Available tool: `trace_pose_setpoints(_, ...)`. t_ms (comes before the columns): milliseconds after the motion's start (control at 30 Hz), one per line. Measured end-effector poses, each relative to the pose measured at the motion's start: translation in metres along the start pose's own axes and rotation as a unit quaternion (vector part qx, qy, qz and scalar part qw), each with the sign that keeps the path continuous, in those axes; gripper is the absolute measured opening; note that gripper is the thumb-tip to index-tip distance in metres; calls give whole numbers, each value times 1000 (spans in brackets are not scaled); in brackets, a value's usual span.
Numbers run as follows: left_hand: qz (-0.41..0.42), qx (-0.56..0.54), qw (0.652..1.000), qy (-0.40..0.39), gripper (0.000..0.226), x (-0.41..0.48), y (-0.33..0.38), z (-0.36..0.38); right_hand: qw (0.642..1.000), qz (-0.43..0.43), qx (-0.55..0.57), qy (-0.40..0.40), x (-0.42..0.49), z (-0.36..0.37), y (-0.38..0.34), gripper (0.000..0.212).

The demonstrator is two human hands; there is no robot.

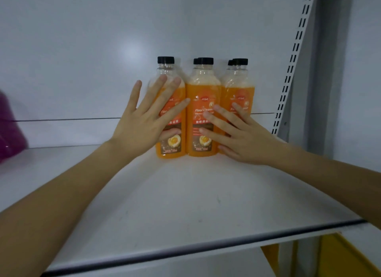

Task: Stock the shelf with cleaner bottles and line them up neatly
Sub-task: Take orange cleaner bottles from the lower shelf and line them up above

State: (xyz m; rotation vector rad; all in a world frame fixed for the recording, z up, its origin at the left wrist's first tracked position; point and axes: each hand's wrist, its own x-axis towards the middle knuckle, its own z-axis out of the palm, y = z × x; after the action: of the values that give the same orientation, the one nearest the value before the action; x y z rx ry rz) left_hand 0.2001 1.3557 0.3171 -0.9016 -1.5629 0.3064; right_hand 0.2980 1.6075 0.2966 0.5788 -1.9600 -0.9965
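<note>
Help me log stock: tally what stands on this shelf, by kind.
Orange floor cleaner bottles: 5 (3 in front, 2 behind with only their caps showing)
Purple object, blurred, at the left edge: 1
Total: 6

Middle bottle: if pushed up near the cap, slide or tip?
Likely tips: the middle bottle is tall on a narrow base. Probably heavy for its size, as liquid fills it nearly to the neck. The shelf looks smooth, so a low push, where the right hand touches it, should slide it.
</note>
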Motion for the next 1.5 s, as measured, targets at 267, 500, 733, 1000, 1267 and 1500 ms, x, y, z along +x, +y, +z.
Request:
trace_pose_setpoints(267, 25, -8, 1000, 11, 48, 5, -24, -38, 992, 25, 81, 90, 13, -14, -7, 49)
trace_pose_setpoints(500, 45, -19, 996, -71, 38, -56, -87, -104, 971, -13, 166, 171, 93, -41, -46, 48)
trace_pose_setpoints(733, 10, 24, 981, -194, 35, -176, -161, -162, 941, -69, 250, 220, 210, -84, -138, 46)
trace_pose_setpoints(1000, -2, 81, 967, -240, 52, -296, -249, -187, 950, -27, 267, 161, 318, -122, -222, 53)
trace_pose_setpoints(1267, -21, 50, 977, -204, 89, -314, -281, -150, 963, 55, 250, 84, 352, -133, -254, 66)
trace_pose_setpoints(1500, -87, 27, 980, -174, 75, -326, -267, -123, 956, 84, 258, 109, 349, -127, -266, 50)
